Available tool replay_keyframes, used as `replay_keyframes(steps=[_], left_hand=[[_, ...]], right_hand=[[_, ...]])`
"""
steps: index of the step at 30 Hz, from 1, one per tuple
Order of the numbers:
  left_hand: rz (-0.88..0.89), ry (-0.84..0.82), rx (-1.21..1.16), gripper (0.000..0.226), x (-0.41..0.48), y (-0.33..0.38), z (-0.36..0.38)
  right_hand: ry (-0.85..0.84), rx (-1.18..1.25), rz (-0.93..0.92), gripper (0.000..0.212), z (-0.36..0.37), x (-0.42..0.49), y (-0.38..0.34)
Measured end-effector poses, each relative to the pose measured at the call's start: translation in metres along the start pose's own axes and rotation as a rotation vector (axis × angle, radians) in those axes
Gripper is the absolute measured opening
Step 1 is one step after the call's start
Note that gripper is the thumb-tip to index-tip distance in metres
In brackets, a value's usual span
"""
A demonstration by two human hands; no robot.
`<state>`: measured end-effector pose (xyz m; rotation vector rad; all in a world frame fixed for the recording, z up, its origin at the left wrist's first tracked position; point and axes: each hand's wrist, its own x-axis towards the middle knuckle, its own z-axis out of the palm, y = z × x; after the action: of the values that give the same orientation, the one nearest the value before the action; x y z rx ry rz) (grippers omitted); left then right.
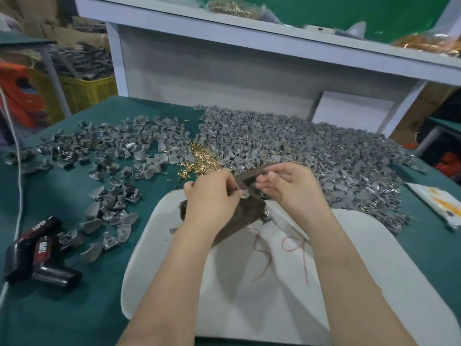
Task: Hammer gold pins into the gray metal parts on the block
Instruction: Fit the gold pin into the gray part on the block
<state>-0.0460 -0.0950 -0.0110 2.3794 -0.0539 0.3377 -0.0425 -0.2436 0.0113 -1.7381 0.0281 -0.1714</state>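
L hand (212, 196) pinches gray part (243, 194) on block (247, 216) | R hand (282, 186) grip unclear | risk: part tilts, pins (202, 159) go crooked

One wide-angle camera, worn on the head, is looking forward and down along both forearms, sitting close above the left hand (212, 196) and right hand (287, 188), taking in the surface (74, 308) to the far shelf (154, 13).

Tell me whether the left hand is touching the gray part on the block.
Touching. The head view shows the left hand pinching the gray part between its fingertips, on top of the block.
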Motion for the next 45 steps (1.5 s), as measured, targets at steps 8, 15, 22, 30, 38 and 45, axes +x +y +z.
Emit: replay_keyframes(steps=[8,15,22,30,38,45], left_hand=[[-0.003,-0.071,0.053,0.007,0.001,-0.002,-0.003],[0.006,-0.097,0.065,0.007,0.002,-0.002,-0.004],[0.008,-0.122,0.040,0.008,0.002,-0.001,-0.005],[0.003,-0.143,0.012,0.010,0.000,0.000,-0.008],[0.005,-0.152,-0.002,0.011,0.001,0.001,-0.008],[0.001,-0.134,-0.010,0.007,0.000,0.001,-0.009]], right_hand=[[0.048,-0.325,-0.230,0.016,0.012,0.000,0.016],[-0.019,-0.465,-0.241,0.011,0.022,-0.004,0.016],[-0.009,-0.464,-0.242,0.015,0.021,-0.004,0.017],[-0.074,-0.902,-0.321,0.010,0.028,-0.006,0.007],[-0.146,-1.292,-0.306,0.010,0.041,0.000,-0.019],[-0.160,-0.936,-0.241,0.012,0.026,0.000,-0.008]])
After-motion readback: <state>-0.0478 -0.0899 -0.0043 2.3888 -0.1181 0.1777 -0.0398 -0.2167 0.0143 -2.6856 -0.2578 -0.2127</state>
